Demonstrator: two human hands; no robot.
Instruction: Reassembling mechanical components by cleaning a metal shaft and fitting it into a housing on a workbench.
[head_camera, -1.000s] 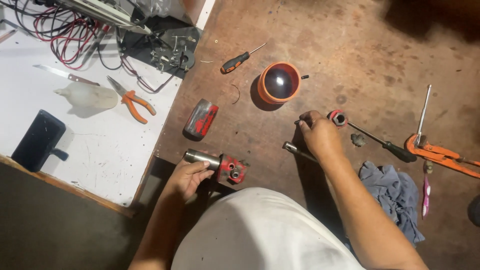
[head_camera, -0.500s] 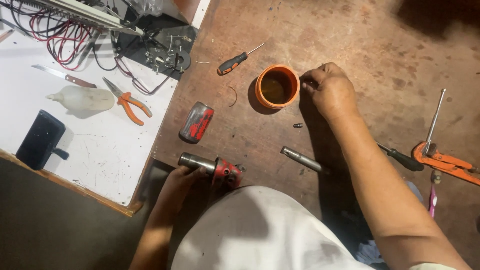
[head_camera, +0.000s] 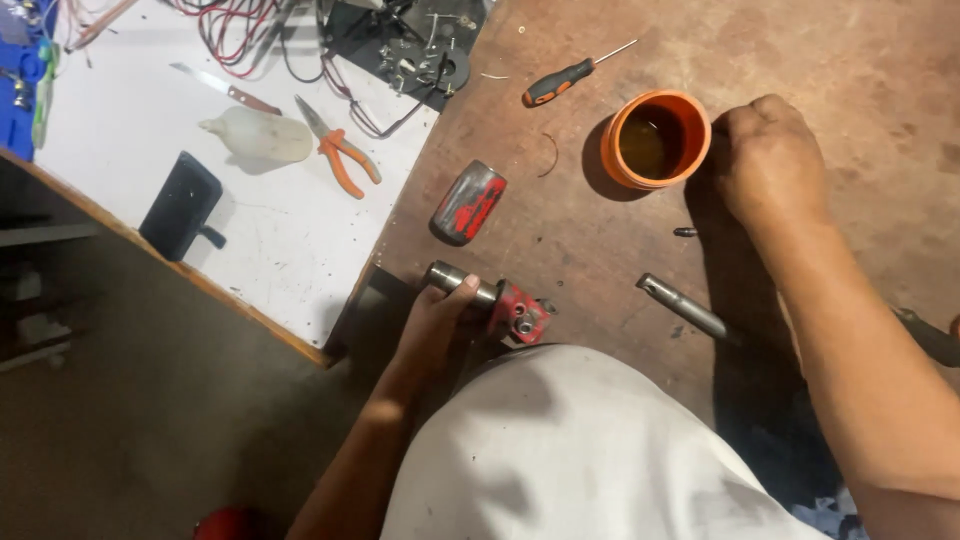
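Looking down over the brown bench (head_camera: 800, 60), we saw the left hand (head_camera: 440, 325) wrapped around a red-and-metal cylindrical part (head_camera: 495, 300), thumb over its shaft, fingers closed on it at the near edge of the bench, just in front of the person's white shirt (head_camera: 600, 450). We noted the right hand (head_camera: 765, 160) resting knuckles-up beside an orange cup (head_camera: 655, 138) holding dark liquid, touching or nearly touching its rim; its fingers were curled under, and we could not tell whether they gripped anything. Between the hands lay a metal rod (head_camera: 685, 307), with a small dark bit (head_camera: 685, 232) near it. A red-and-grey casing (head_camera: 467, 203) lay left of the cup, an orange-handled screwdriver (head_camera: 570, 75) beyond it. On the white board (head_camera: 270, 250) to the left we recorded orange pliers (head_camera: 340, 155), a pale plastic bottle (head_camera: 255, 135), a black block (head_camera: 180, 205) and tangled wires (head_camera: 250, 25)
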